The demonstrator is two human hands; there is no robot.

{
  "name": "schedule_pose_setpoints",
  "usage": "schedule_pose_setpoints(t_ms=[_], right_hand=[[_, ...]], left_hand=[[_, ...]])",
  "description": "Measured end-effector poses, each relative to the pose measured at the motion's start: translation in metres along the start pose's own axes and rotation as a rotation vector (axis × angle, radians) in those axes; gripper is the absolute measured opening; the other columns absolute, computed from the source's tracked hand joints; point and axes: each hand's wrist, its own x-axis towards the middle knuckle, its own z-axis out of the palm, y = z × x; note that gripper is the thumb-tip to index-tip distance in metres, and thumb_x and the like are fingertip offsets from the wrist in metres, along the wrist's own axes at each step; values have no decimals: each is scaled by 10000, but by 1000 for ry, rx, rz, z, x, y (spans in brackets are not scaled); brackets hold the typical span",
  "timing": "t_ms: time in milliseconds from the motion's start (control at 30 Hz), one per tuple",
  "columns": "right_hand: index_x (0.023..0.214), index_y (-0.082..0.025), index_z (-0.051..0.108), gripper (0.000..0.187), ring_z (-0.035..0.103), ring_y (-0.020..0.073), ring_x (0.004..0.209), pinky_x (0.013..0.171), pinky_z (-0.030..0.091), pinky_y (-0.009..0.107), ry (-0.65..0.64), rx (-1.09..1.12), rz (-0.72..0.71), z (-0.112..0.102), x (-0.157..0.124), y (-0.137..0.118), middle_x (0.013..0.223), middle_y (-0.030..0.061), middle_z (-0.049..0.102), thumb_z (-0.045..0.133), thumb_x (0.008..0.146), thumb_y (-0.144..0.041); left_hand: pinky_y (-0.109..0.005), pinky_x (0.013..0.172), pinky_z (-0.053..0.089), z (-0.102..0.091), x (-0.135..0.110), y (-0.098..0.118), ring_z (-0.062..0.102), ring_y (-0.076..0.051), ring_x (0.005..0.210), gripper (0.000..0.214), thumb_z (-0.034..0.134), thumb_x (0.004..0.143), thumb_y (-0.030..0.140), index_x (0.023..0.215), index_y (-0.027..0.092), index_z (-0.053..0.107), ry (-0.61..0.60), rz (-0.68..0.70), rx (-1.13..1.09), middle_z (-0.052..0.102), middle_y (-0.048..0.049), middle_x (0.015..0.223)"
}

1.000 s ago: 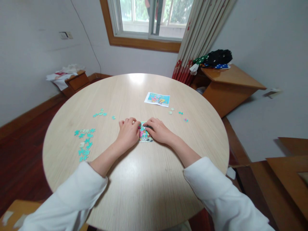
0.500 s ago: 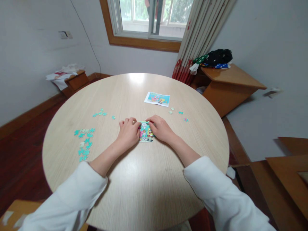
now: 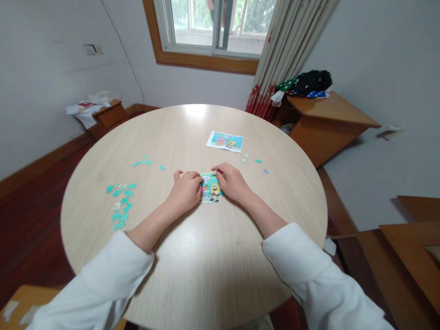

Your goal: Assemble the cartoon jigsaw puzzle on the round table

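A partly joined jigsaw puzzle [image 3: 210, 192] with cartoon figures on a teal ground lies flat at the middle of the table, between my hands. My left hand [image 3: 185, 190] is closed at its left edge, fingers bent over that side and covering part of the pink figure. Over the right edge and upper right corner rests my right hand [image 3: 232, 181], its thumb and forefinger bent on the puzzle's border. Whether a loose piece is under the right fingertips, I cannot tell. A reference picture card [image 3: 225, 142] with the same figures lies beyond the hands.
Several loose teal puzzle pieces [image 3: 120, 215] lie at the left, with a smaller group [image 3: 144, 161] behind them. A few pieces [image 3: 258, 161] are at the right, one of them pink [image 3: 266, 171]. The round wooden table [image 3: 206, 275] stands near a window and a cabinet [image 3: 330, 110].
My right forefinger has shifted slightly along the puzzle's top right, and the right hand now covers less of the yellow figure. My left hand and the puzzle have edged slightly right.
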Motion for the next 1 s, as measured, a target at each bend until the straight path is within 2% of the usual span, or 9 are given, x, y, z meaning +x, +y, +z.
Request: schedule_pose_setpoints(t_ms=[167, 333, 567, 867, 1000], right_hand=[[934, -175, 644, 249, 598, 191, 919, 865, 451, 348, 9, 9, 5, 0, 0, 1, 960, 88, 661, 418, 850, -113], [942, -162, 644, 248, 595, 187, 922, 870, 449, 343, -2, 10, 8, 1, 0, 2, 964, 95, 660, 418, 851, -114], [911, -170, 655, 259, 584, 181, 896, 849, 441, 334, -22, 24, 5, 1, 1, 2, 926, 77, 641, 421, 834, -89], [732, -175, 683, 302, 542, 160, 842, 829, 403, 318, -135, 4, -4, 0, 0, 0, 864, 50, 582, 426, 761, -17], [719, -176, 690, 312, 544, 168, 853, 846, 398, 337, -150, -25, 5, -2, 0, -2, 876, 55, 596, 428, 759, -13]], left_hand=[[-499, 920, 271, 2, 0, -1, 580, -263, 1017, 313, 402, 790, 103, 936, 159, 673, 26, -8, -24, 667, -133, 1084], [-462, 925, 269, 1, -1, 0, 566, -239, 1042, 348, 390, 800, 100, 1023, 163, 649, 116, 33, -64, 649, -127, 1127], [-495, 919, 256, 4, 0, -2, 567, -259, 1009, 327, 404, 780, 96, 960, 164, 668, 7, -6, -31, 655, -130, 1074], [-478, 900, 274, 1, -1, -2, 546, -249, 984, 283, 389, 802, 113, 844, 158, 665, 80, -29, -43, 632, -130, 1037], [-477, 889, 284, 1, 0, -2, 545, -247, 970, 277, 395, 793, 113, 776, 163, 668, 84, -23, -49, 634, -124, 1020]])
